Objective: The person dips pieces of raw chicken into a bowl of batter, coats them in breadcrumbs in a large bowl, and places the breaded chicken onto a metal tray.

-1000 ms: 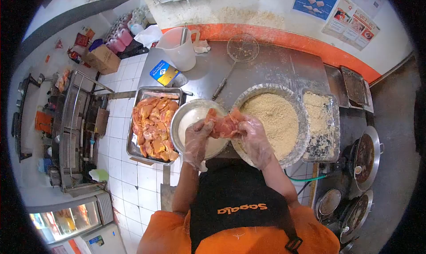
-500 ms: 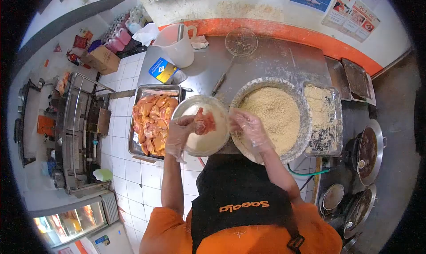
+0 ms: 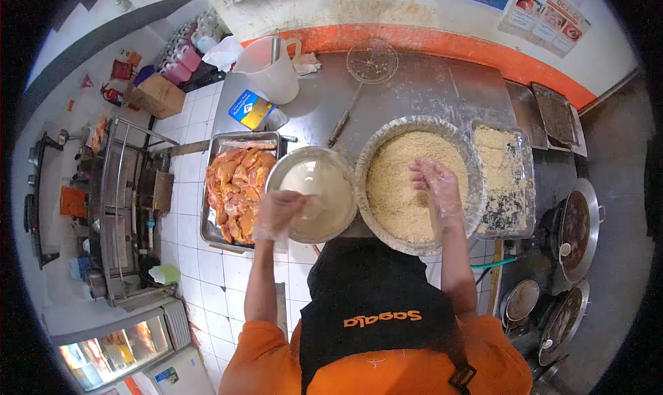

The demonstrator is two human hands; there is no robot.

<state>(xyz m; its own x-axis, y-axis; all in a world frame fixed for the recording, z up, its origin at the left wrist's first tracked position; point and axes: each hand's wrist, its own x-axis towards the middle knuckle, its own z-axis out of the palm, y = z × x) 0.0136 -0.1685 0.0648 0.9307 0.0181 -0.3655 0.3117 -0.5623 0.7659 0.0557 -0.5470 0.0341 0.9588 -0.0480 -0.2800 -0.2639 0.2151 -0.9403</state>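
My left hand (image 3: 280,212), in a clear plastic glove, is over the left side of a metal bowl (image 3: 276,168) of pale liquid batter (image 3: 321,219). Its fingers are drawn together near the batter; what they hold, if anything, is blurred. No raw meat piece shows in them. My right hand (image 3: 438,182), gloved too, hovers above a large round basin (image 3: 373,235) of pale breading crumbs (image 3: 407,160). Its fingers are loosely bent and apart, with nothing seen in them. Left of the batter bowl, a metal tray (image 3: 209,235) holds raw chicken pieces (image 3: 238,184).
A crumb-strewn tray (image 3: 528,219) stands right of the basin. Behind are a wire skimmer (image 3: 373,62), a white jug (image 3: 276,84) and a blue-yellow packet (image 3: 250,110). Large pans (image 3: 580,233) sit at the far right. A black-aproned torso borders the counter's front.
My right hand has moved right, from between the bowls to over the crumbs, and its fingers point left. The reddish meat piece in my left hand is no longer visible.
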